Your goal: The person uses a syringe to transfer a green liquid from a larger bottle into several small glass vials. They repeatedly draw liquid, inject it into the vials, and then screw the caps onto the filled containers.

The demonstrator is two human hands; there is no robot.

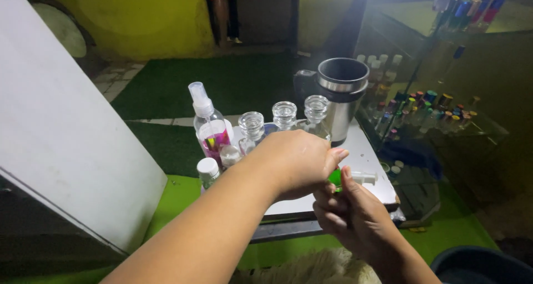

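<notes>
Both hands met just above the near edge of the white tabletop (pixel 366 151). The left hand (pixel 297 162) was curled over from above, closed on the top of a small green object (pixel 335 177), while the right hand (pixel 347 212) gripped a clear plastic syringe (pixel 363 177) from below, probably to steady one against the other. Three clear glass stoppered bottles (pixel 284 117), a clear plastic spray bottle (pixel 208 126) and a steel mug (pixel 342 95) stood behind, within reach.

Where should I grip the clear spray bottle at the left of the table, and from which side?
Grip the spray bottle around its straight body below the white nozzle, coming from the left. It stands upright; glass bottles crowd its right and a small white-capped bottle stands in front.
</notes>
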